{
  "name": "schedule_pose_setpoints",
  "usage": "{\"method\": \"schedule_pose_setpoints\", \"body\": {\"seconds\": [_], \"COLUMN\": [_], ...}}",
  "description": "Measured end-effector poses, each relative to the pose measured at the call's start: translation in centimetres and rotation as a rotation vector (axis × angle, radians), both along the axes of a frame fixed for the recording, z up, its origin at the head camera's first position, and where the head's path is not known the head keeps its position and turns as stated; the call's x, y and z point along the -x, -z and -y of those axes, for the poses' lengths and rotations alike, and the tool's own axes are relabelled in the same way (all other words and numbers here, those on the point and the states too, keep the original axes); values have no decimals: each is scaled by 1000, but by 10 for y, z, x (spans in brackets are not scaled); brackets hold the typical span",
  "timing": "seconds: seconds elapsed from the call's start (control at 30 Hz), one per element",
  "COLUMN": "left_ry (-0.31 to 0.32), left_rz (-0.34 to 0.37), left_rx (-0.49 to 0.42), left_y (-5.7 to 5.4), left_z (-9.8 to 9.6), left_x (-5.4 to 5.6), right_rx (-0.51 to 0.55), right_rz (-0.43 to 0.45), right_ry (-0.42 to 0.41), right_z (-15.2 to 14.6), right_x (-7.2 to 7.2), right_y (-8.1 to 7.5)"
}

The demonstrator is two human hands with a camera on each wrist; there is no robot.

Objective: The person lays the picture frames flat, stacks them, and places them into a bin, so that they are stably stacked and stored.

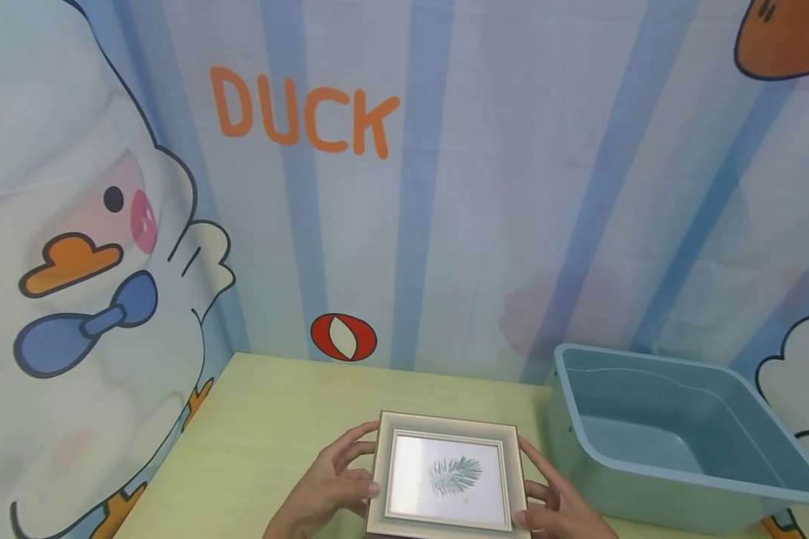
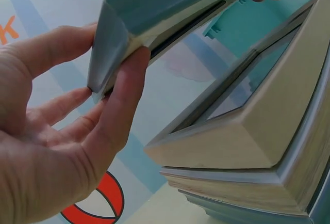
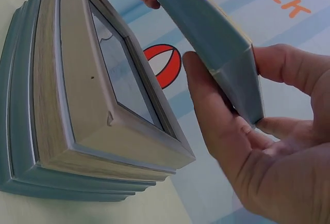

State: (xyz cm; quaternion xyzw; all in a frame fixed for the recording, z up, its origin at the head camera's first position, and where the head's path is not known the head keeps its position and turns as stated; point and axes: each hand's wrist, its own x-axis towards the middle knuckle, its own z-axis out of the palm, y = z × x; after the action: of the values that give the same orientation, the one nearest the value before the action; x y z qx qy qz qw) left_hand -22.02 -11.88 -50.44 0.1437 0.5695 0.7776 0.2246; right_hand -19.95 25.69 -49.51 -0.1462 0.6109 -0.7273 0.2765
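Note:
A picture frame (image 1: pixel 450 479) with a pale border shows a green leaf print on white, facing up between both hands. My left hand (image 1: pixel 326 483) grips its left side, thumb on the front edge and fingers round the side. On the opposite side, my right hand (image 1: pixel 561 500) pinches the frame between thumb and fingers. Both wrist views show the frame lifted above a stack of similar frames, the topmost one (image 2: pixel 258 136) cream-edged with a glass front. Lower frames (image 3: pixel 23 105) in the stack have bluish and wood-toned edges. In the head view the held frame hides this stack.
A blue-green plastic bin (image 1: pixel 688 479) stands on the right of the pale yellow table (image 1: pixel 243 442), beside my right hand. Behind the table hangs a striped cloth backdrop (image 1: pixel 492 187) with duck drawings and orange lettering.

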Motion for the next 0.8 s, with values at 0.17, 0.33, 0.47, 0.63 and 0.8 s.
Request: {"method": "schedule_pose_setpoints", "body": {"seconds": [0.17,0.33,0.47,0.63,0.8], "left_ry": [-33,-61,-86,-130,-165], "left_rz": [31,27,27,3,-27], "left_rx": [29,56,104,174,224], "left_y": [2,6,9,10,7], "left_z": [-4,-6,-6,-7,-11], "left_x": [0,0,0,0,-4], "right_rx": [-56,-161,-273,-396,-475], "right_rz": [-10,-1,-36,-77,-141], "right_ry": [37,127,185,253,251], "right_z": [2,8,13,18,18], "right_x": [-1,-1,-1,-4,-5], "right_y": [0,0,2,3,2]}}
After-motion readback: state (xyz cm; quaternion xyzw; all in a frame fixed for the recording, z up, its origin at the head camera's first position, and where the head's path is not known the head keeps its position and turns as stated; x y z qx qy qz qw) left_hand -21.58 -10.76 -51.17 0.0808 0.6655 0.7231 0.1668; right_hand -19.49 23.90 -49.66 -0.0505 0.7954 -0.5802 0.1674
